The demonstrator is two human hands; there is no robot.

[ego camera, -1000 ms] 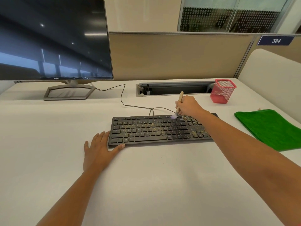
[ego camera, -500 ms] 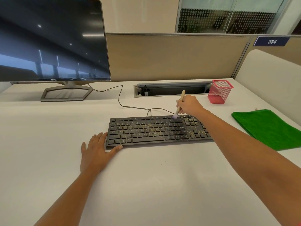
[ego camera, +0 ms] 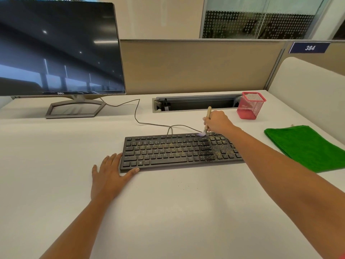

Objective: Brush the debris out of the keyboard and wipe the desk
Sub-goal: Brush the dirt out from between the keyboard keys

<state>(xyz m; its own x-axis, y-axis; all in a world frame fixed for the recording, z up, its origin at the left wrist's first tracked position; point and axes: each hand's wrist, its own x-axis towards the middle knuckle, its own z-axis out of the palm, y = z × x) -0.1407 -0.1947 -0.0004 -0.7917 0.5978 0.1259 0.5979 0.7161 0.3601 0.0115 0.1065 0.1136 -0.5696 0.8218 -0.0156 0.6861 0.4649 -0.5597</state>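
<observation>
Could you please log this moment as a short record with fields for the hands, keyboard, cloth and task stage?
keyboard: black wired keyboard, yellowish debris thickest on right half
right hand: grips small wooden-handled brush, bristles on top key row
left hand: flat on white desk, touching keyboard's front-left corner
cloth: folded green cloth, right of keyboard, untouched
stage: brushing; wiping not begun

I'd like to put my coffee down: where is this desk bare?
Bare desk lies all along the near side of the keyboard, and at far left, in front of the monitor stand. The right is crowded: the right hand with the brush, the red mesh cup, the green cloth.
</observation>
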